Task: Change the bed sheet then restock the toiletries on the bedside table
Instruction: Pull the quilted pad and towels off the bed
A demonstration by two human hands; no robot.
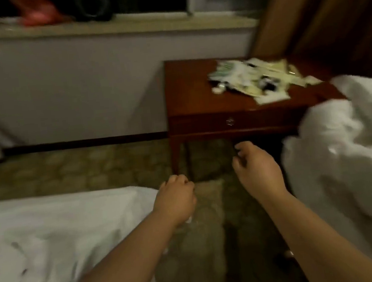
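While blurred, flat packets (259,79) seemingly litter glossy table (189,98)

Table (190,107) right of centre in the frame, against the wall (70,89), with a heap of toiletry packets (259,79) on the right part of its top. Bed sheet (53,244) at lower left; bunched bedding (349,157) at the right edge, just beside the table. Carpet (90,168) between them. Windowsill (98,26) along the top. Left hand (175,200) and right hand (258,169) low at centre, before the table, apart.

Two hands (175,200) (one bedside table (190,103))
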